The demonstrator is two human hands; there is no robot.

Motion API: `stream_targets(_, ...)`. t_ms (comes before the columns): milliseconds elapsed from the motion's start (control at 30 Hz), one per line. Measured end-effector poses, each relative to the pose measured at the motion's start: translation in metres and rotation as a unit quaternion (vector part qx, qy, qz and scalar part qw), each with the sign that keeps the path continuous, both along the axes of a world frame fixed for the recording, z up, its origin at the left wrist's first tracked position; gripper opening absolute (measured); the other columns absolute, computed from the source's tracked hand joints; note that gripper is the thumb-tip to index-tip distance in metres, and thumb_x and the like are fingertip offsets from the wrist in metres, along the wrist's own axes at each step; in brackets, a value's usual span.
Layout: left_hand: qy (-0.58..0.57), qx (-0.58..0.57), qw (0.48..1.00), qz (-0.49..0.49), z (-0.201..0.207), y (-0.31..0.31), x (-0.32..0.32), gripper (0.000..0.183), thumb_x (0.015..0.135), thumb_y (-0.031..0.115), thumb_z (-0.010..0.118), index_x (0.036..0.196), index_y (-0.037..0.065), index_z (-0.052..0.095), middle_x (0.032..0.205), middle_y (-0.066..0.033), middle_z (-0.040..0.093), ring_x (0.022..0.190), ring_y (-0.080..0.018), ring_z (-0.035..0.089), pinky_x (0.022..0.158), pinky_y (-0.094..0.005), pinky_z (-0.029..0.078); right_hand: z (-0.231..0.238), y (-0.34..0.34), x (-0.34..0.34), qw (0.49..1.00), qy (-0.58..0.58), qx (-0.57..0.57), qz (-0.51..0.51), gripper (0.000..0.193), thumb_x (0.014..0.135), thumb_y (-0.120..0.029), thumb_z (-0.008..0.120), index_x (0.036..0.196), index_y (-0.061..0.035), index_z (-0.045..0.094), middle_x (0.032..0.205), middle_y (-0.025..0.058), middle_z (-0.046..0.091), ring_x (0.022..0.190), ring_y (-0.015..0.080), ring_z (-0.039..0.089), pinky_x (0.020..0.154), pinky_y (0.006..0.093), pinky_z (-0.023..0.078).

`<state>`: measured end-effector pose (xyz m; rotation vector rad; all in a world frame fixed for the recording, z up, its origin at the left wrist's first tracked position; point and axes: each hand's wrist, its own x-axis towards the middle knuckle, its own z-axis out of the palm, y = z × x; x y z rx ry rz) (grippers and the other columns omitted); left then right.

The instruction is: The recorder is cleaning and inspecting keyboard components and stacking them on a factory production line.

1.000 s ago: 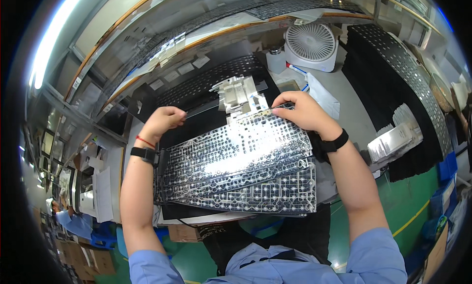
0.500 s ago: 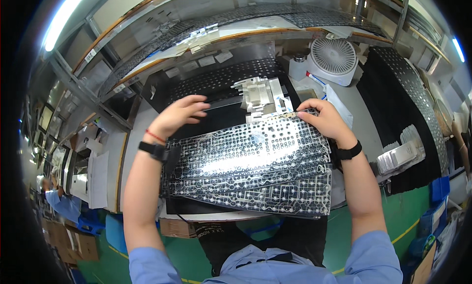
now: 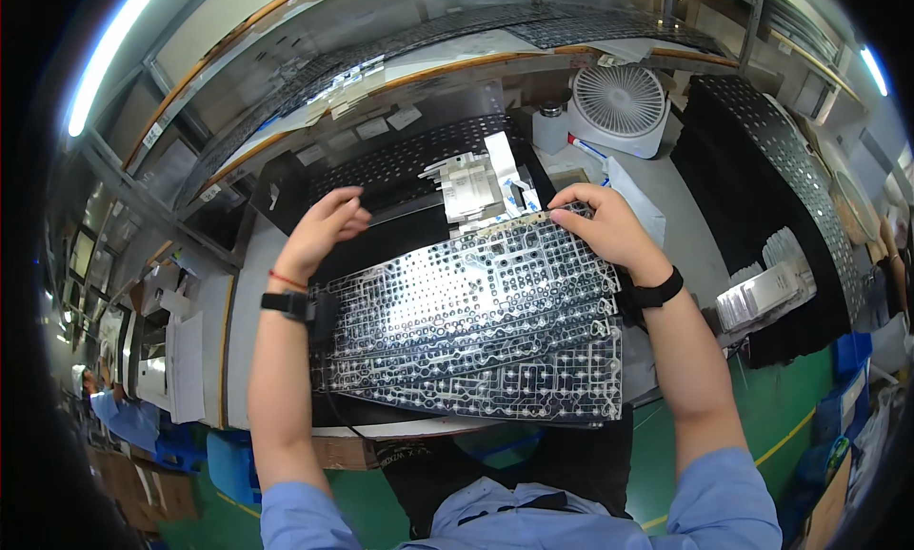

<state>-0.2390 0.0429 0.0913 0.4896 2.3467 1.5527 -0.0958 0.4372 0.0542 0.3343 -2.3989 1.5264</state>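
Note:
A fanned stack of clear keyboard membrane sheets [image 3: 457, 312], printed with pale circuit traces, lies on the bench before me. My right hand [image 3: 600, 224] pinches the far right edge of the top sheet between thumb and fingers. Over the far left part of the stack hovers my left hand [image 3: 322, 234], its fingers loosely bent and slightly blurred, with nothing visible in them. Beyond the sheets sits a pile of silvery-white flat pieces [image 3: 471, 190]. Beside that pile a white strip [image 3: 500, 155] stands tilted up, near small blue-and-white pieces [image 3: 520, 197].
A white fan [image 3: 619, 102], a small bottle [image 3: 549, 129] and a red-capped marker [image 3: 586, 147] stand at the back right. Farther right, a stack of white pieces [image 3: 762, 298] rests near black cloth [image 3: 752, 198]. A shelf [image 3: 400, 83] spans the back. Another person [image 3: 124, 417] is far left.
My left hand has drawn left, its fingers more curled. My right hand keeps its pinch on the top sheet. The white strip now stands higher. The whole view has shifted slightly.

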Motion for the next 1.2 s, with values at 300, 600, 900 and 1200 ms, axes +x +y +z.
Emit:
stream_targets(300, -0.118, 0.188, 0.975, -0.022, -0.033, -0.116, 0.005, 0.043, 0.103, 0.035, 0.047, 0.126, 0.000, 0.055, 0.092, -0.0035, 0.067, 0.072, -0.0097, 0.059, 0.066, -0.0236, 0.048, -0.014, 0.007, -0.009, 0.993, 0.040, -0.061, -0.097, 0.014, 0.089, -0.013, 0.068, 0.098, -0.0020, 0.069, 0.085, -0.0009, 0.065, 0.069, 0.0054, 0.053, 0.064, 0.0218, 0.043)
stream_targets(600, -0.059, 0.074, 0.995, 0.012, -0.043, -0.098, 0.015, 0.011, 0.097, 0.019, 0.059, 0.092, 0.010, 0.062, 0.075, 0.0087, 0.057, 0.060, -0.0004, 0.044, 0.056, -0.0164, 0.035, -0.006, -0.002, -0.004, 0.990, -0.017, -0.105, -0.095, 0.016, 0.094, -0.012, 0.062, 0.105, 0.0003, 0.065, 0.086, -0.0009, 0.063, 0.078, 0.0056, 0.056, 0.072, 0.0210, 0.045)
stream_targets(900, -0.069, 0.211, 0.972, 0.077, -0.056, -0.101, 0.003, 0.013, 0.099, 0.020, 0.056, 0.097, 0.009, 0.062, 0.082, 0.0057, 0.064, 0.068, 0.0000, 0.053, 0.060, -0.0185, 0.040, -0.018, 0.008, -0.012, 0.965, -0.053, -0.256, -0.036, 0.016, 0.099, -0.015, 0.057, 0.102, 0.0001, 0.062, 0.085, -0.0032, 0.063, 0.076, 0.0016, 0.054, 0.071, 0.0180, 0.042)
stream_targets(1200, -0.050, 0.270, 0.961, 0.035, -0.055, -0.116, 0.001, 0.019, 0.102, 0.027, 0.052, 0.092, 0.012, 0.058, 0.064, 0.0083, 0.046, 0.055, -0.0028, 0.042, 0.051, -0.0190, 0.032, -0.009, 0.008, -0.004, 0.978, -0.017, -0.185, -0.099, 0.018, 0.099, -0.019, 0.058, 0.098, -0.0014, 0.064, 0.072, -0.0018, 0.062, 0.058, 0.0044, 0.053, 0.057, 0.0208, 0.041)
